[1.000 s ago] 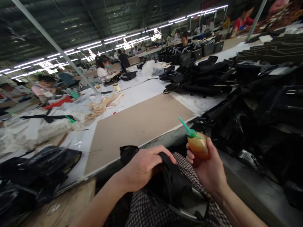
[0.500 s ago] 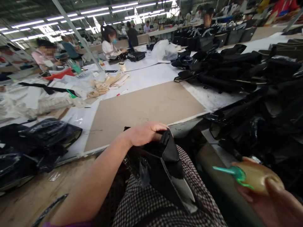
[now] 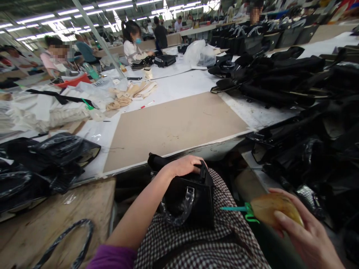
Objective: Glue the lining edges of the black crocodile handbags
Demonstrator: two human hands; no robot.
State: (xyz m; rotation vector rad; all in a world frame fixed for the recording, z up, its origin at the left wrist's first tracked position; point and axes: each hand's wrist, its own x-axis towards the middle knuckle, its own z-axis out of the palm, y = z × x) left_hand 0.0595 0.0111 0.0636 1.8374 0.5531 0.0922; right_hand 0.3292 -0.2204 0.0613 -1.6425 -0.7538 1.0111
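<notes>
On my lap, over a checked apron (image 3: 224, 194), rests a black handbag (image 3: 203, 203) with a plastic-wrapped handle (image 3: 179, 216) hanging on its front. My left hand (image 3: 187, 166) is closed over the bag's top edge, its fingertips partly hidden in the opening. To the right, my right hand (image 3: 300, 224) is wrapped round a squeeze bottle (image 3: 272, 207) of yellowish-brown stuff. The bottle's thin green nozzle (image 3: 232, 209) points left toward the bag, apart from it.
A brown board (image 3: 179, 119) lies on the white worktable ahead. Black bags (image 3: 280, 78) are heaped at the right, and plastic-wrapped black pieces (image 3: 56, 160) lie at the left. A wrapped strap (image 3: 67, 239) rests on a wooden surface. Co-workers (image 3: 133, 43) sit beyond the table.
The bag has turned so its front and wrapped handle now face me. My right hand has brought the bottle leftward, nearer the bag. My left hand still grips the bag's top.
</notes>
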